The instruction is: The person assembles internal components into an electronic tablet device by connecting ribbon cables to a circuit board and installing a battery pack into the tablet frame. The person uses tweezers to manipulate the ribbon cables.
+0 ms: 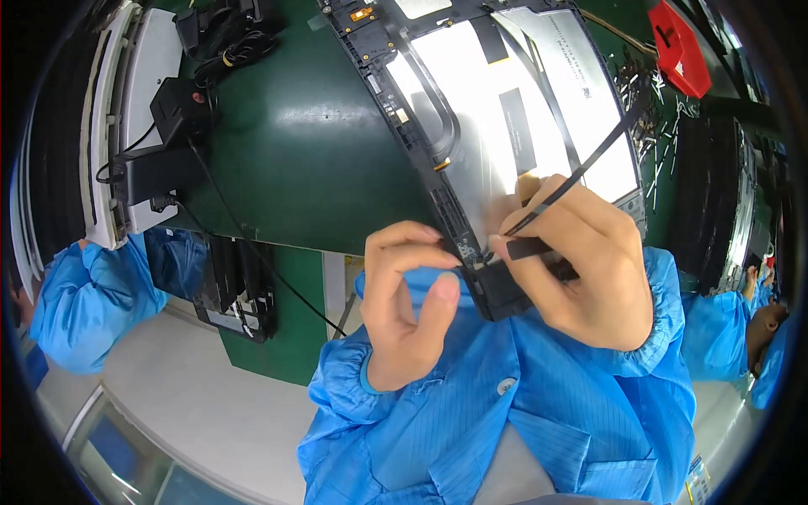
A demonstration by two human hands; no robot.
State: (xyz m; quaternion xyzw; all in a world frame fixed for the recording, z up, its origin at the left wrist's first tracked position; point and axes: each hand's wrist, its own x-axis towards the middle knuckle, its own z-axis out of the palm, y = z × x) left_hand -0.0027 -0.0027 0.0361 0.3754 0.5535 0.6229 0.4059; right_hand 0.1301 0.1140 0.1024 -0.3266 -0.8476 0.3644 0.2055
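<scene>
A flat electronic device (471,109) with a black frame and a bright white inner panel lies tilted on the green table, its near corner toward me. Along its left side runs a bent black ribbon cable (438,101). My right hand (593,257) is closed in a pinch over the near corner, gripping a long thin dark tool (589,160) that looks like tweezers. Beneath those fingers, the tool's tip is partly hidden. My left hand (404,295) holds nothing; its fingers are apart and curved, with fingertips beside the frame's left edge.
Black power adapters (147,172) with cords stand at the left by a white-edged stack (105,126). A red angular holder (677,50) sits at the far right, near scattered small pieces (665,126). Blue-sleeved people (93,295) are at both sides.
</scene>
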